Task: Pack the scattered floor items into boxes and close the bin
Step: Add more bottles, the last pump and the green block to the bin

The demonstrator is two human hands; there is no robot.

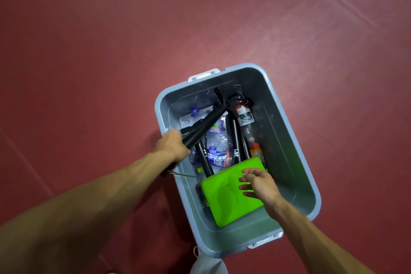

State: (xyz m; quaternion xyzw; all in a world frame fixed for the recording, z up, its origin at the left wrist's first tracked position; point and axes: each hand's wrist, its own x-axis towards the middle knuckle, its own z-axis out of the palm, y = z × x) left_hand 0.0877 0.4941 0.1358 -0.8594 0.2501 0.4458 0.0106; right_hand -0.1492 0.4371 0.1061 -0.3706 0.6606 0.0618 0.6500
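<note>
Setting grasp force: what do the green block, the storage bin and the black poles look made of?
Green block: probably foam; matte, with rounded edges and faint surface dents.
Storage bin: moulded plastic, grey-blue; smooth walls with a slight sheen.
Black poles: matte tubes; cannot tell whether metal or plastic.

No text readable anywhere. White print on black tubes [236, 153], too blurred to make out. Label with small print on dark bottle [244, 115], illegible. Colourful label on crushed clear bottle [216, 128], illegible too.
</note>
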